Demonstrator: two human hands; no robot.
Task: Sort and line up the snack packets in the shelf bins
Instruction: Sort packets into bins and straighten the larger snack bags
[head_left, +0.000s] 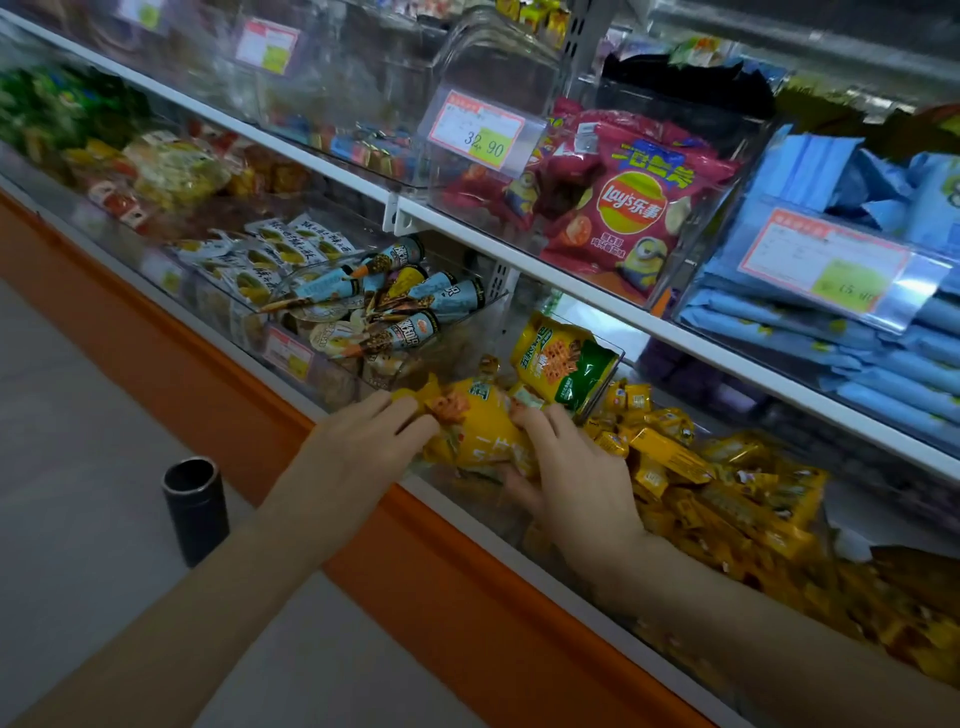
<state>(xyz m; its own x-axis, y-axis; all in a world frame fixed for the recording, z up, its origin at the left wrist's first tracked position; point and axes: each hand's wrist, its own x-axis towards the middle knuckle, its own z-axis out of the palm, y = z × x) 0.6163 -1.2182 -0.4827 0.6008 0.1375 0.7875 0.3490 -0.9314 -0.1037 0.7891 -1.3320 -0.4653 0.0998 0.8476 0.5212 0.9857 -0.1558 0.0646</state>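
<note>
Left hand (374, 441) and right hand (582, 478) fingers clasp the yellow packet (483, 428) between them.

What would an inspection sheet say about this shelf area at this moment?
Surface: lower shelf, clear bins filled with snacks.
Job's things: yellow packet held over the front bin; green-yellow packet upright behind it; cones piled without order to the left; small packets heaped to the right.
Clutter: black cylinder standing on the floor.
Grippers: left hand holds the yellow packet's left end; right hand grips its right side.
Cables: nothing seen.
Surroundings: upper shelf with chips bag, blue packets, price tag.
</note>
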